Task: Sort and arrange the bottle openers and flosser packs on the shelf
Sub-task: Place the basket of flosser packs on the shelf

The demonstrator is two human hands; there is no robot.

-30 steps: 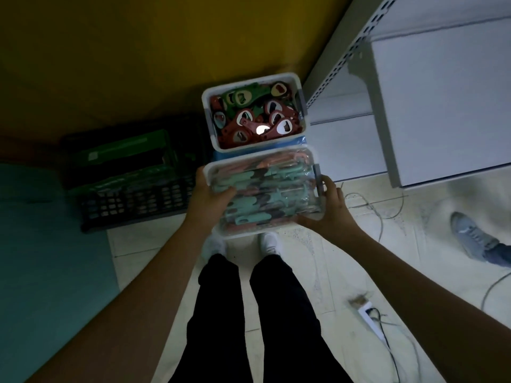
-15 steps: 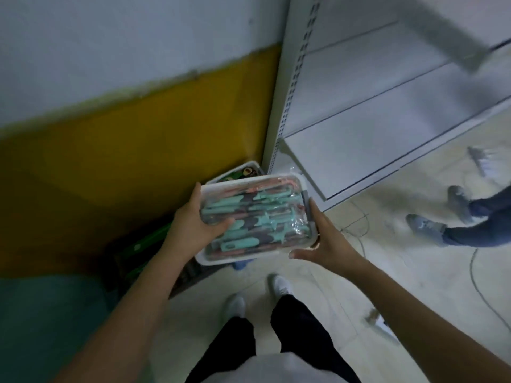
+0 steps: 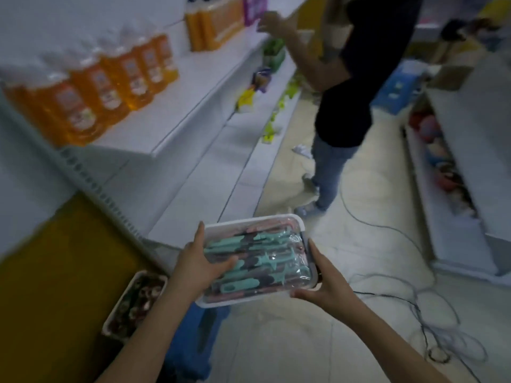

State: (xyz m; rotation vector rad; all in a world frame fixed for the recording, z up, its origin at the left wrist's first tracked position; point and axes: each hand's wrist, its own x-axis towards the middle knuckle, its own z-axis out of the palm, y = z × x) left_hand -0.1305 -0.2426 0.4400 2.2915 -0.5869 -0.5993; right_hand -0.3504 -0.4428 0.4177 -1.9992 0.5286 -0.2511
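Low at the left, one white bin of bottle openers (image 3: pixel 135 302) sits on a blue stool (image 3: pixel 193 335) against the yellow wall; the red and green openers inside are too blurred to count. Above it, one row of about six orange bottles (image 3: pixel 105 84) stands on the upper white shelf (image 3: pixel 177 111). Centre frame, one clear tray (image 3: pixel 276 295) of flosser packs (image 3: pixel 257 264) is held in the air over the floor, in front of the bare lower shelf. The teal and pink packs overlap, so no exact count is possible. The left hand (image 3: pixel 197 268) grips the tray's left side, thumb lying on the packs. The right hand (image 3: pixel 323 280) grasps the right side, fingers along the wall, thumb under the near corner. Further right, one other person (image 3: pixel 343 87) stands reaching toward the shelves.
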